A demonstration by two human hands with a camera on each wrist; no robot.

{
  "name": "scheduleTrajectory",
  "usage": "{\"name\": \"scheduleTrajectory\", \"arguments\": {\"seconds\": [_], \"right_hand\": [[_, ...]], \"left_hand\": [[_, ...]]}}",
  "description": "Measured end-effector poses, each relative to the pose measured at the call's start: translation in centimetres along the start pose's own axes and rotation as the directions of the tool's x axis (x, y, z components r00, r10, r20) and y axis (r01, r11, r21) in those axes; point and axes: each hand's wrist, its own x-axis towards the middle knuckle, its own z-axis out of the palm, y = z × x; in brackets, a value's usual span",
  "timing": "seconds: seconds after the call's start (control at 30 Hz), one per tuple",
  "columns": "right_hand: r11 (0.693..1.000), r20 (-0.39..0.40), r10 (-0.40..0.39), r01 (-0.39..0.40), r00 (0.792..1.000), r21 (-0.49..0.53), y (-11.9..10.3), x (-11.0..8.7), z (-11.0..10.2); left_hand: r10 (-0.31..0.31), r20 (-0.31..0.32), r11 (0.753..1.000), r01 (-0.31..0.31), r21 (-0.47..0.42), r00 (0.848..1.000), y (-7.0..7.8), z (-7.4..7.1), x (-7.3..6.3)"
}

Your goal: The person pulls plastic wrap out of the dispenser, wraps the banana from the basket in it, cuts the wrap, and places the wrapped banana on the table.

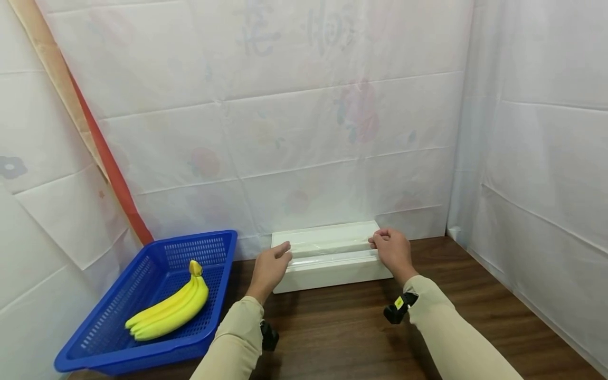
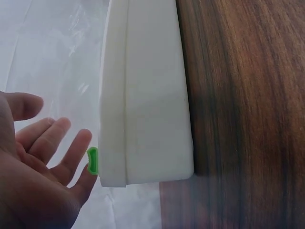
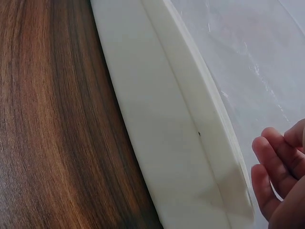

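Note:
A long white cling film dispenser (image 1: 332,277) lies on the table with its lid (image 1: 328,232) raised at the back. Clear cling film (image 1: 328,247) shows along its top. My left hand (image 1: 269,269) is at the dispenser's left end; in the left wrist view its thumb and fingers (image 2: 78,152) stand apart, the lowest fingers by a small green slider (image 2: 93,161). At the right end, my right hand (image 1: 393,253) has thumb and forefinger together, pinching at the film's edge. In the right wrist view these fingertips (image 3: 271,140) sit just above the dispenser's side.
To the left stands a blue plastic basket (image 1: 223,306) with a bunch of yellow bananas (image 1: 173,311) in it. White sheeting (image 1: 294,132) hangs behind and on both sides. The dark wood table (image 1: 342,332) runs in front of the dispenser.

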Motion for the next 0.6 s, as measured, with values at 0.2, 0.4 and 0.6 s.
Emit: {"name": "scheduleTrajectory", "arguments": {"seconds": [0.2,0.4,0.6], "right_hand": [[0.999,0.000,0.001,-0.001,1.000,0.037,-0.14,0.04,-0.24],[0.999,0.010,-0.014,0.014,1.000,0.037,-0.15,0.13,-0.34],[0.999,0.021,-0.041,0.040,0.999,0.033,-0.18,0.00,-0.41]], "left_hand": [[-0.028,-0.025,0.999,0.029,0.025,0.999,0.20,-0.13,0.21],[-0.036,-0.038,0.999,0.037,0.012,0.999,0.38,-0.37,0.18],[-0.020,-0.024,0.999,0.019,-0.038,1.000,0.44,-0.55,0.05]]}}
